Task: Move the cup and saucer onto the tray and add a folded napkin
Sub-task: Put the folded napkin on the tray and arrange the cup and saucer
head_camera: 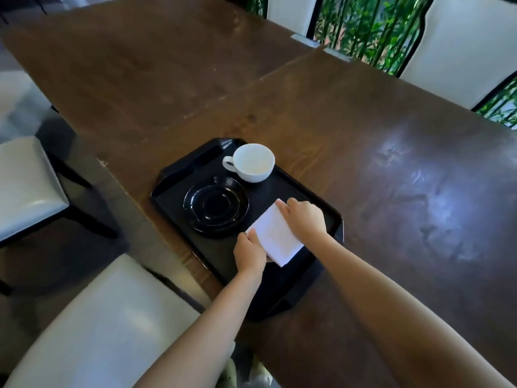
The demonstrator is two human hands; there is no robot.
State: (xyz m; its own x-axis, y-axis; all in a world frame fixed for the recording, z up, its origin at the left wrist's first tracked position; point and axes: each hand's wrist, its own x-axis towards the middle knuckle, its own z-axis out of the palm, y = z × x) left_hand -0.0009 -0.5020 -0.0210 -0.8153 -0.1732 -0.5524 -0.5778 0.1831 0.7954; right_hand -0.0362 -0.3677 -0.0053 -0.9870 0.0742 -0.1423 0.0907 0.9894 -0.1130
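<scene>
A black tray point(179, 175) lies on the brown wooden table. On its far end stands an empty white cup point(253, 163), directly on the tray, handle pointing left. A black saucer point(216, 206) lies beside it, nearer to me, with nothing on it. A folded white napkin point(275, 236) rests on the tray's near right part. My left hand point(249, 253) grips its near left corner. My right hand point(305, 219) presses on its far right edge, fingers curled over it.
The wooden table point(391, 163) stretches far and right of the tray. White cushioned chairs stand at the near left point(92, 326) and left point(25, 186). Two white chair backs point(458, 49) stand beyond the far edge, with green plants behind.
</scene>
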